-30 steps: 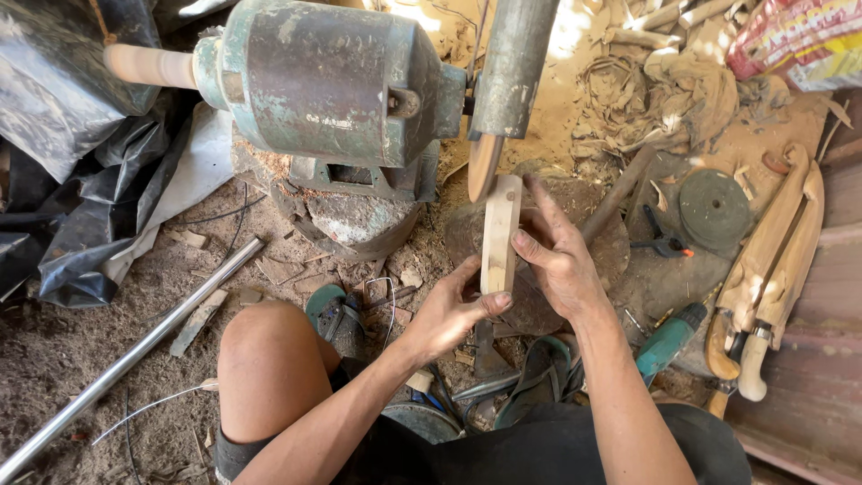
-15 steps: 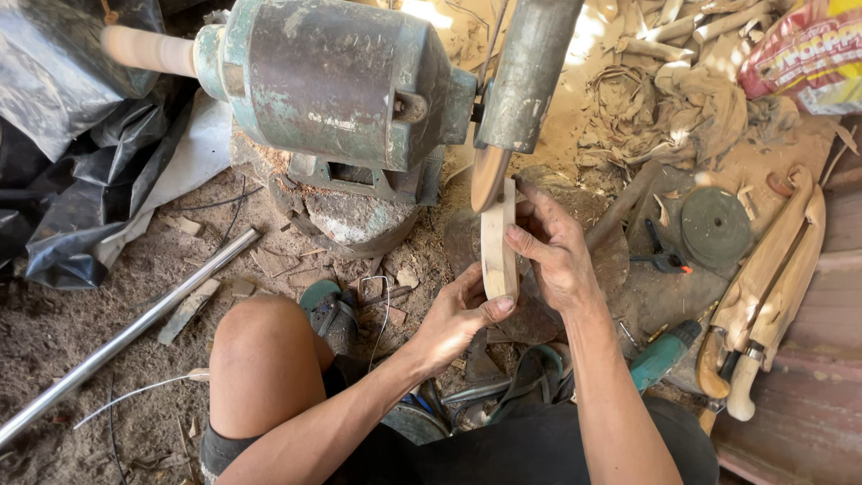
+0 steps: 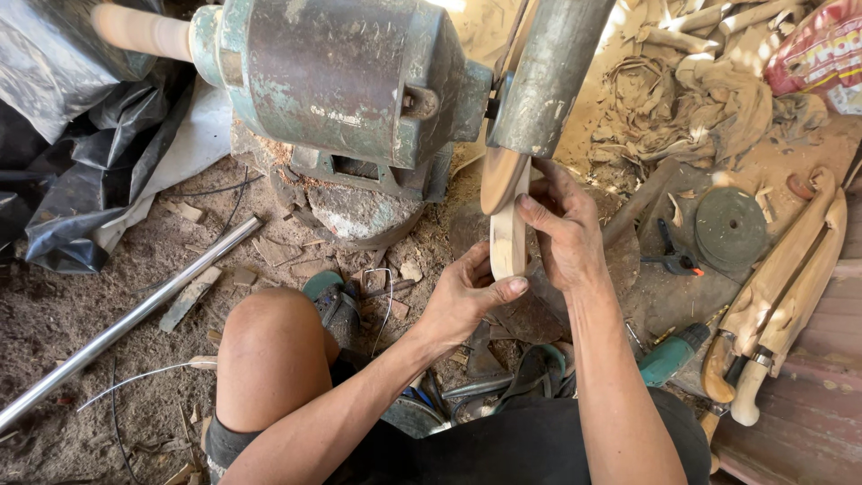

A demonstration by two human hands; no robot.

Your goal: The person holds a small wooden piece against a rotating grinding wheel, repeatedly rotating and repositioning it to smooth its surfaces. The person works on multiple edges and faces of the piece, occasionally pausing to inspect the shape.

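Both hands are closed on 1 pale wooden blank (image 3: 508, 235), a narrow flat strip standing nearly upright at the centre of the frame. The left hand (image 3: 467, 296) grips its lower end, thumb laid across the front face and fingers curled behind. The right hand (image 3: 561, 229) clasps the strip's right edge higher up, fingers wrapped round and thumb along the side. The blank's top end touches the lower rim of 1 tan sanding disc (image 3: 503, 175), which sits on the shaft of 1 green, worn bench motor (image 3: 337, 76) filling the upper centre. Just right of the disc hangs 1 grey-green cylindrical drum (image 3: 548, 76). A pale wooden spindle (image 3: 144, 31) sticks out of the motor's left end, in the upper left.

On the dirt floor at lower left lies 1 shiny metal pipe (image 3: 135, 319), running diagonally. Black plastic sheeting (image 3: 72, 135) is bunched at the left edge. At the right, 1 round dark abrasive disc (image 3: 730, 229) lies flat, and below it 2 carved wooden handles (image 3: 781, 287) lie side by side. 1 teal power tool (image 3: 673, 355) lies near the right forearm at lower right. The person's bare knee (image 3: 269, 350) fills the lower left centre, with 1 green sandal (image 3: 332, 301) just above it
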